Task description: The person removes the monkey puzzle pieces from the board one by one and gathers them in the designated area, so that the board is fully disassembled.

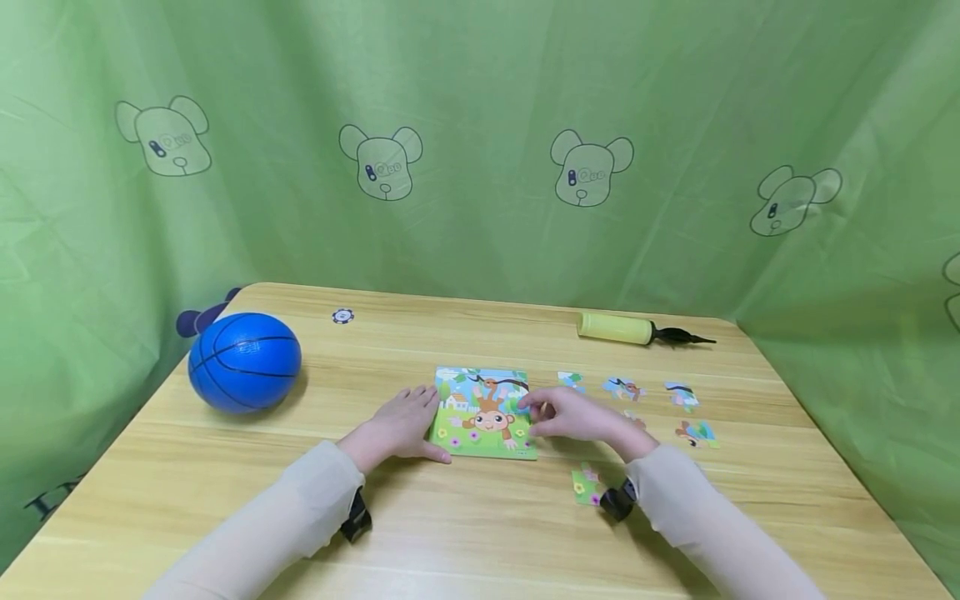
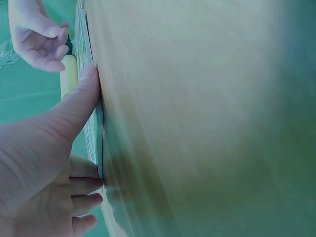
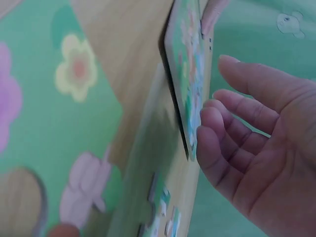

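Observation:
A square monkey picture board (image 1: 480, 446) lies on the table in front of me. My left hand (image 1: 405, 422) rests along its left side, fingers fairly straight and thumb touching the lower left corner. In the left wrist view the thumb (image 2: 79, 101) lies against the board's edge. At the right side of the board is my right hand (image 1: 573, 414), its fingers loosely bent with nothing between them. The right wrist view shows the curled fingers (image 3: 210, 143) close to the board (image 3: 185, 74). Beside the right forearm lies a green puzzle piece (image 1: 583, 487) with flowers.
Several loose puzzle pieces (image 1: 624, 389) are spread over the right of the wooden table (image 1: 465, 533), some partly behind the right arm. A yellow hand pump (image 1: 617, 328) lies at the back right. A blue basketball (image 1: 244, 362) sits at the left, near a small round chip (image 1: 342, 316).

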Demonstrator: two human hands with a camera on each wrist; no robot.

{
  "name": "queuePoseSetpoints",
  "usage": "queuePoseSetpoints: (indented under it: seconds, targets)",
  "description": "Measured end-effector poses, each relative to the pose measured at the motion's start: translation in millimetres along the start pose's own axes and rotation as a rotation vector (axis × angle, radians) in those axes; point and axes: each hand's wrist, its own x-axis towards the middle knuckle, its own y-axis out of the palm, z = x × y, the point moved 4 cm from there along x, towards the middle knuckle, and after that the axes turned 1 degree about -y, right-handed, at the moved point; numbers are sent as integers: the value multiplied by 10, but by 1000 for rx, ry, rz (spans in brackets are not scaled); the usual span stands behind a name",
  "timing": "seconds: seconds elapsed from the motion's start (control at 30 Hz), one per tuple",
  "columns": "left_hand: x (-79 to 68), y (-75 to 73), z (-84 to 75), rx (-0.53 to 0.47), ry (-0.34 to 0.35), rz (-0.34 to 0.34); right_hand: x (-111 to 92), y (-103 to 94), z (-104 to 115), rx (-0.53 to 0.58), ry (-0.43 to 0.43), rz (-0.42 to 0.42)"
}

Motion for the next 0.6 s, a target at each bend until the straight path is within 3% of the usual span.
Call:
queuePoseSetpoints:
  seconds: [0.27, 0.6]
  targets:
    - [5, -3, -3, -1, 1, -3, 81, 109, 16, -134, -36, 27]
    - [2, -7, -3, -5, 0, -8, 81, 137, 55, -167, -6, 42]
